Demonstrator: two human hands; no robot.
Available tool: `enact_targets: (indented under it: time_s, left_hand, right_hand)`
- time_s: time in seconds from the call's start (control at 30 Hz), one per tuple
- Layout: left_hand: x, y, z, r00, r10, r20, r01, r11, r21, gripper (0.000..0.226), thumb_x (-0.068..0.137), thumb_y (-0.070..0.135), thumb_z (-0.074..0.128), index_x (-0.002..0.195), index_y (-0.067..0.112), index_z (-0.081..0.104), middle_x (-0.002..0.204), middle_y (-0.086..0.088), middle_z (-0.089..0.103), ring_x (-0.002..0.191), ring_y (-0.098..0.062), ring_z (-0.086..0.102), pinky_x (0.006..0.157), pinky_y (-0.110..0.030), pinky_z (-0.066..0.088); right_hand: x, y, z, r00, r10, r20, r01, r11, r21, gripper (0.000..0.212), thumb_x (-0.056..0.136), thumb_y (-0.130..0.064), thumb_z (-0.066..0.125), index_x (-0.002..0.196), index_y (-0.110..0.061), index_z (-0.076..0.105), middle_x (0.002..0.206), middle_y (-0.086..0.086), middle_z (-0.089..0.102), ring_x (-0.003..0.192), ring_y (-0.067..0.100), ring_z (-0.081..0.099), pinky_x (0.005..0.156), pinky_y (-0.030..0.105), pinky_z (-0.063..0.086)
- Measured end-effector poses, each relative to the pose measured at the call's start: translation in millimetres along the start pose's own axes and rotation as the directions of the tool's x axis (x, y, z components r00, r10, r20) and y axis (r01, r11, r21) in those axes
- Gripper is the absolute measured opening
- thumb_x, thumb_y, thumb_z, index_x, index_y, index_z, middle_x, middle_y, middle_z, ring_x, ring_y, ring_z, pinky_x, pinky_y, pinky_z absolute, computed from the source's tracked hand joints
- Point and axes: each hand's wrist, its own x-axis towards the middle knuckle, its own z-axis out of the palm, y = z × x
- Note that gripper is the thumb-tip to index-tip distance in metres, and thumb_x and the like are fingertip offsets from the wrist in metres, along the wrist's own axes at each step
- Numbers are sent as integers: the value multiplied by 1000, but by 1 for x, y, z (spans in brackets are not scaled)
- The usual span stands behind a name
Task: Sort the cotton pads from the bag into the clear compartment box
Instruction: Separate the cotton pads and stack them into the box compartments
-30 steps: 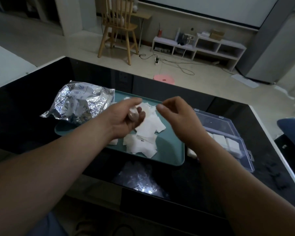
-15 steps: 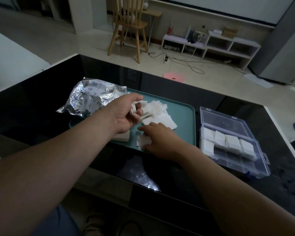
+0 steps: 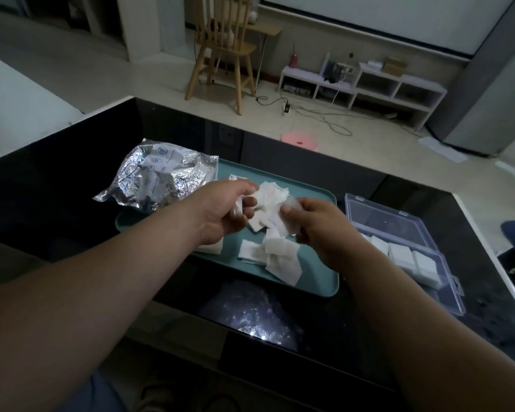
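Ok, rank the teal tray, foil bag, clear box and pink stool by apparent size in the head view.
1. teal tray
2. foil bag and clear box, too alike to rank
3. pink stool, though it stands farther off

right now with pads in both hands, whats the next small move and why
Probably add the pad pinched in the right hand to the bunch the left hand holds, squaring it up: loose pads lie scattered on the tray, while the box holds neat stacks.
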Motion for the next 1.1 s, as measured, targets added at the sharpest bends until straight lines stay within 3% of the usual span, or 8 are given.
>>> enact_targets:
  time_s: [0.1,0.2,0.3,0.5,0.63,0.73,0.87,1.1]
  left_hand:
    - [-9,-3,7,993,-36,114,30,998,56,20,98,30,67,109,14,61,80,-4,54,58,-12,52,44,-16,34]
    - [-17,-6,14,964,-20,266,-14,992,125,24,94,42,70,98,19,62,76,-1,56,60,-12,52,42,-17,35]
    - [-20,-10,18,953,52,299,-119,971,209,15,93,32,73,96,22,63,78,-1,63,62,-12,56,45,-20,39]
    - [-20,-13,19,962,65,265,-110,981,159,15,98,12,63,110,19,61,101,-12,72,83,-23,72,49,-24,44]
    - [-23,-10,20,942,59,331,-71,997,26,17,99,4,49,110,14,58,109,-19,74,95,-34,75,48,-23,47]
    - [-18,-11,19,938,37,345,-38,999,-5,36,96,1,41,131,4,51,104,-17,75,95,-34,74,50,-24,49]
    - [-15,-13,17,934,-39,355,64,996,-58,38,89,0,39,123,8,54,87,-10,61,69,-19,60,50,-23,47]
    - [-24,-9,20,873,-64,483,66,998,13,37,97,43,58,120,14,66,98,-10,70,85,-27,71,54,-23,52]
  right_hand:
    - [-3,-7,-3,998,44,43,-51,980,193,10,101,-18,67,102,-9,71,78,2,71,66,13,60,61,26,47]
    - [-8,-12,1,998,26,55,-38,977,212,12,102,-21,65,105,-12,74,89,4,76,79,16,67,72,30,50]
    - [-10,-12,2,999,24,26,-30,971,238,19,102,-25,66,109,-10,76,92,7,76,82,19,65,72,32,46]
    - [-12,-9,1,990,98,98,-127,926,355,35,106,-37,58,120,-11,75,107,12,73,91,21,63,79,35,49]
    - [-13,-15,-4,994,91,-58,-60,913,403,28,107,-30,57,105,-9,75,79,4,67,72,16,57,72,32,46]
    - [-15,-20,-18,989,64,-134,-9,926,377,19,105,-25,62,98,-11,73,74,0,62,69,12,53,69,29,46]
    - [-16,-21,-25,998,-40,51,20,938,347,11,101,-20,66,94,-13,72,77,-2,66,71,11,55,67,26,45]
    - [-18,-20,-2,989,-133,60,129,989,72,16,98,-16,70,105,-3,77,87,3,76,71,7,67,66,17,52]
